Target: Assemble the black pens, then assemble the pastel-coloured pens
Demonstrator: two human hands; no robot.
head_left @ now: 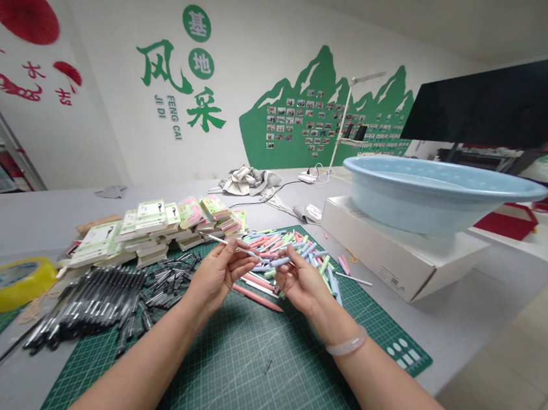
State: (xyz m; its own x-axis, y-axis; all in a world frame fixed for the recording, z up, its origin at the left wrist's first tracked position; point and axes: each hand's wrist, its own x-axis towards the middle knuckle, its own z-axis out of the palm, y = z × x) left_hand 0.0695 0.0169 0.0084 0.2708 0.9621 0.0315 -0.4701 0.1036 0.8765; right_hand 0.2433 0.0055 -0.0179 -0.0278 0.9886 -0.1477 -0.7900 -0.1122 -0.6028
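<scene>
My left hand (220, 272) pinches a thin white rod (215, 238), which looks like a pen refill and slants down to the right. Between the fingertips of my right hand (304, 283) is a light blue pen barrel (280, 262). The rod's lower end points towards this barrel; whether they touch, I cannot tell. Both hands hover over a green cutting mat (254, 390). Behind and below them lies a heap of pastel pen parts (287, 237) in pink, blue and green. A pink pen barrel (258, 298) rests just under my hands.
Clear pens with black parts (92, 299) lie at left, near a yellow tape roll (13, 284). Small boxes (148, 221) are stacked behind. At right, a blue basin (411, 207) sits on a white carton (392, 258). A tiny dark piece (268, 366) lies on the mat.
</scene>
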